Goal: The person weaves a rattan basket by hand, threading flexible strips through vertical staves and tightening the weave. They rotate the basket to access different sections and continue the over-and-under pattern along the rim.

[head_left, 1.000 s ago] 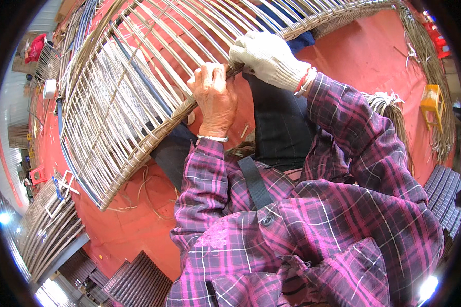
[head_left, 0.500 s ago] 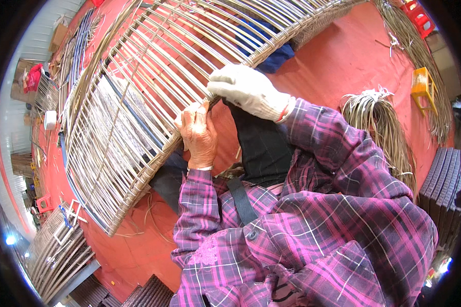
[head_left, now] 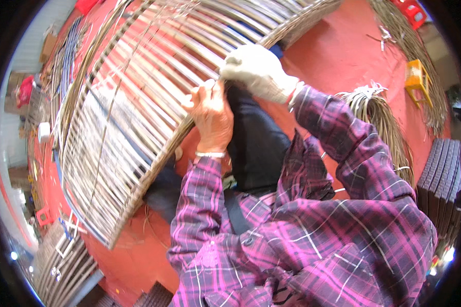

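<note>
A large curved wicker frame (head_left: 159, 158) with many parallel tan strands and a wrapped edge lies tilted across my legs. My left hand (head_left: 214, 120), bare with a pale band at the wrist, is closed on the frame's near edge, fingers over the strands. Just right of it, my right hand (head_left: 261, 74) wears a white knit glove. Its fingers are curled in against the same edge, close to the left fingertips. Whatever the glove grips there is hidden.
A bundle of tan strands (head_left: 381, 115) lies on the red floor (head_left: 325, 59) at right. Beyond it stands a yellow stool (head_left: 418, 83). Dark woven pieces (head_left: 440, 166) are stacked at the right rim. Another rattan piece (head_left: 61, 261) sits lower left.
Both hands have shifted slightly right along the edge; the right has risen a little. The gloved fingers are now curled tighter. The view has moved slightly.
</note>
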The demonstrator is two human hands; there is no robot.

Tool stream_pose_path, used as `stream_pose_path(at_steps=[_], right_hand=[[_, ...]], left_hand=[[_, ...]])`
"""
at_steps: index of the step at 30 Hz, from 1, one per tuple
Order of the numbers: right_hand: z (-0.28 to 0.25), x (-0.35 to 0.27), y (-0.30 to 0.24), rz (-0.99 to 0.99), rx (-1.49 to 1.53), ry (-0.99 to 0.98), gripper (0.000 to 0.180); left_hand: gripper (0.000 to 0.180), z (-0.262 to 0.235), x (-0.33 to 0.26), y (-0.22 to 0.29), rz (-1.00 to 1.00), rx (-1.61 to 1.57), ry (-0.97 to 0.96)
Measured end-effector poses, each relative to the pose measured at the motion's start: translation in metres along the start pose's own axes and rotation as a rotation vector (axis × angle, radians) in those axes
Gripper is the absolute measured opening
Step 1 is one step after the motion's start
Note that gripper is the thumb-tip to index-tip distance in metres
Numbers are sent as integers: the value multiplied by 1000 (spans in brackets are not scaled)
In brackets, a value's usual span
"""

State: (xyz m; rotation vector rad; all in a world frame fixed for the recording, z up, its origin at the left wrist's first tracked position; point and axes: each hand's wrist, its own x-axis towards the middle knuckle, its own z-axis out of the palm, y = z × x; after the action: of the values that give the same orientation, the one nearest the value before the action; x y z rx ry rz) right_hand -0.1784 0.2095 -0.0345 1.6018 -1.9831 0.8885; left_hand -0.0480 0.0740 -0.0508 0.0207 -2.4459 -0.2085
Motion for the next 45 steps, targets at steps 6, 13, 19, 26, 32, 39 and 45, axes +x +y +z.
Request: stream_pose_path(at_steps=[6,13,19,26,32,39,45], right_hand=[[2,-3,-3,55,40,-4,7],[11,-13,-7,61,48,89,10],[17,-13,-12,51,35,86,26],[26,-3,-50,50,-207,28,53],[79,42,-129,-118,94,-89,33],[72,33,-110,55,108,-87,32],[71,22,-97,121,78,-151,24]], left_hand=[[16,4,11,6,7,-120,-50],[18,3,7,7,19,-145,-17],[30,-10,-21,-12,73,-169,-48],[45,-104,-118,-73,-270,-21,-44],[52,-172,-177,-125,-446,265,-88],[47,-156,-154,-106,-343,162,-11],[36,-82,-84,-73,-129,-54,15]])
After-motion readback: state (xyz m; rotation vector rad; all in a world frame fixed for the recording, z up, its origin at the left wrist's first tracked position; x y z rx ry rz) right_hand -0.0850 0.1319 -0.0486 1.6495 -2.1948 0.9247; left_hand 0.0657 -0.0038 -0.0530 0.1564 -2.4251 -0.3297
